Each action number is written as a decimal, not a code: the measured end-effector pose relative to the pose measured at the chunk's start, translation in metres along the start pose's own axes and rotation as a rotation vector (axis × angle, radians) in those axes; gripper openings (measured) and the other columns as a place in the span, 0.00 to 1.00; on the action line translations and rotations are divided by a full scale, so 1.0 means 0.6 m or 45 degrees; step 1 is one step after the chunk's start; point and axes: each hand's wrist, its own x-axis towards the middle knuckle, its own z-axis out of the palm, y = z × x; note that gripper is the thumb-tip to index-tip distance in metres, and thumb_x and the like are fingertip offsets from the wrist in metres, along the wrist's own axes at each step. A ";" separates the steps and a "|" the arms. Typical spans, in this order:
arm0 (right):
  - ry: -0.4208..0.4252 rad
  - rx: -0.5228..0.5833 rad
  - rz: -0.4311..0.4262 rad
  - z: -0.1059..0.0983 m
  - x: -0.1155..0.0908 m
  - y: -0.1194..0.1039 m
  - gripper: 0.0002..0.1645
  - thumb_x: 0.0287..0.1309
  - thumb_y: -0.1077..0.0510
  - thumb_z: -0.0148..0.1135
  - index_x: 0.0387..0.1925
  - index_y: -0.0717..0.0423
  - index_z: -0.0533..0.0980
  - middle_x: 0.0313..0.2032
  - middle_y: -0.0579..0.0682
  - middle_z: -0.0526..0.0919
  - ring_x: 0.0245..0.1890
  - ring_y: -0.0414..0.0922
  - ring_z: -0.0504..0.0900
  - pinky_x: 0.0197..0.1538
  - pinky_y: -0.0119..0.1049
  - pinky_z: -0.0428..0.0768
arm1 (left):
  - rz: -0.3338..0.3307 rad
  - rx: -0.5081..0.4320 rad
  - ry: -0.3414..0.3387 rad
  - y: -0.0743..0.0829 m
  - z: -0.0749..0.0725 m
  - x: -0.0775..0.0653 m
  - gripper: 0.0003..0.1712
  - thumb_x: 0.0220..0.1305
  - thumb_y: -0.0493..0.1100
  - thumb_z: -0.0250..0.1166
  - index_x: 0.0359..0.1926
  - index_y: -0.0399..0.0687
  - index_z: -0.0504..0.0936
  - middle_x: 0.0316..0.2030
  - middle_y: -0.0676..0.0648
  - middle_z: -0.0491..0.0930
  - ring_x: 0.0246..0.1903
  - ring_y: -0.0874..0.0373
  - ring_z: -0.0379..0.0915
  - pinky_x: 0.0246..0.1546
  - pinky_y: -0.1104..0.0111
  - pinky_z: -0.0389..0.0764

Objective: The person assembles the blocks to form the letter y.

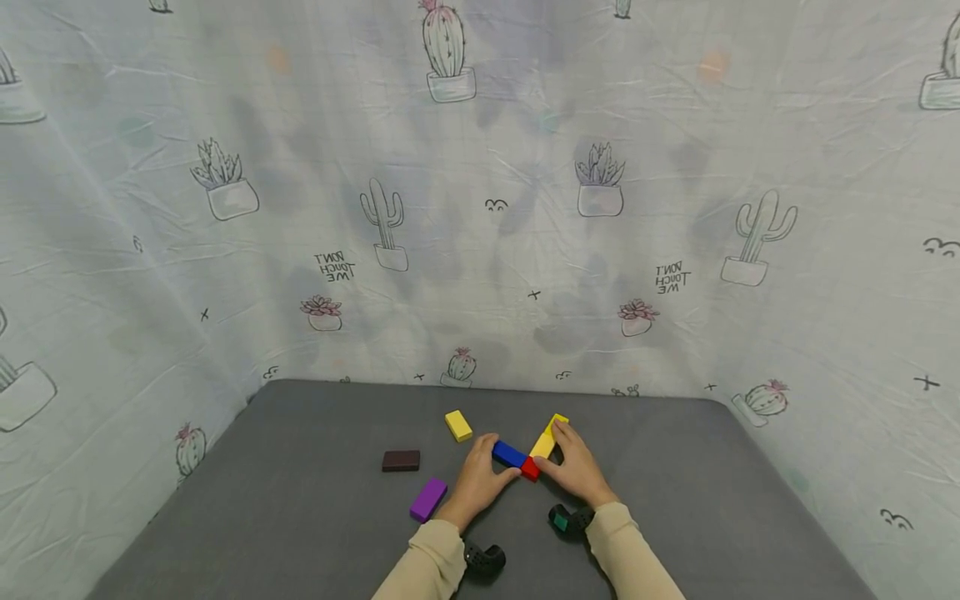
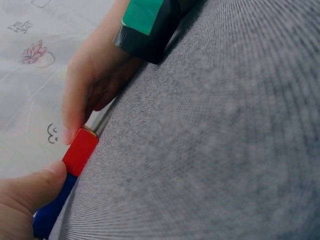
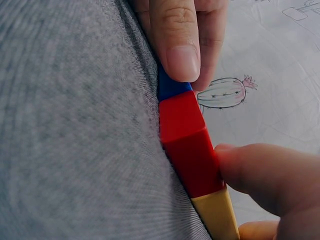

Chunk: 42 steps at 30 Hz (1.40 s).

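My left hand (image 1: 478,482) holds a blue block (image 1: 509,454) between thumb and fingers, the thumb by its end at a red block (image 2: 81,152). The red block sits at the corner where the blue piece meets a yellow length (image 1: 543,447), forming a V on the grey table. My right hand (image 1: 576,467) grips the yellow length, its index finger near the far end and its thumb (image 3: 250,162) touching the red block. Whether the yellow length is one block or two is partly hidden by the fingers.
Left of the hands lie a loose yellow block (image 1: 458,426), a dark brown block (image 1: 401,461) and a purple block (image 1: 428,500), which is close to the left wrist. Black wrist devices (image 1: 484,560) are worn on both wrists. A cactus-print curtain (image 1: 480,250) surrounds the table.
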 end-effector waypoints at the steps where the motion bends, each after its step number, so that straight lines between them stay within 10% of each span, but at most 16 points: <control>1: 0.002 -0.004 -0.003 0.000 0.001 0.000 0.49 0.55 0.40 0.62 0.66 0.69 0.61 0.68 0.64 0.61 0.68 0.62 0.59 0.65 0.60 0.61 | 0.000 0.000 0.002 0.000 0.000 0.000 0.39 0.56 0.50 0.69 0.62 0.32 0.68 0.59 0.36 0.69 0.59 0.43 0.68 0.58 0.51 0.70; 42: 0.003 -0.028 -0.028 0.000 -0.002 0.004 0.49 0.56 0.38 0.61 0.67 0.69 0.60 0.68 0.63 0.61 0.69 0.61 0.58 0.66 0.58 0.61 | -0.046 -0.214 0.114 -0.031 -0.067 0.015 0.36 0.60 0.50 0.66 0.62 0.33 0.68 0.57 0.34 0.72 0.58 0.39 0.69 0.56 0.46 0.70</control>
